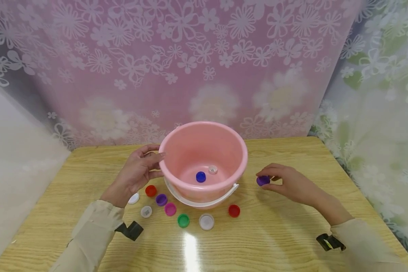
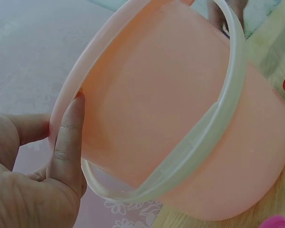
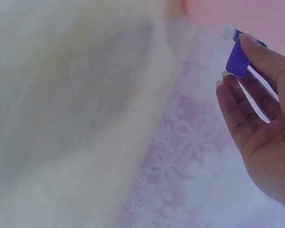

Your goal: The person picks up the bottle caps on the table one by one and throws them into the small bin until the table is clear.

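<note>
A pink bucket [image 1: 204, 194] with a white handle [image 1: 200, 204] stands on the wooden table, its handle hanging down in front. My left hand [image 1: 137, 170] grips the rim at its left side; in the left wrist view the thumb [image 2: 69, 137] lies against the rim. Inside, at the bottom, are a blue bottle cap [image 1: 200, 176] and a whitish cap [image 1: 212, 169]. To the right of the bucket, my right hand [image 1: 294, 185] pinches a purple bottle cap [image 1: 263, 180] between thumb and fingers. The right wrist view shows this purple cap [image 3: 238, 61] side-on at the fingertips.
On the table [image 1: 251, 245] before the bucket lie several caps: red [image 1: 151, 190], purple [image 1: 161, 200], magenta [image 1: 170, 209], green [image 1: 183, 220], white [image 1: 206, 221] and another red one [image 1: 234, 210]. Two more white caps are near my left wrist. A floral curtain [image 1: 204, 75] hangs behind.
</note>
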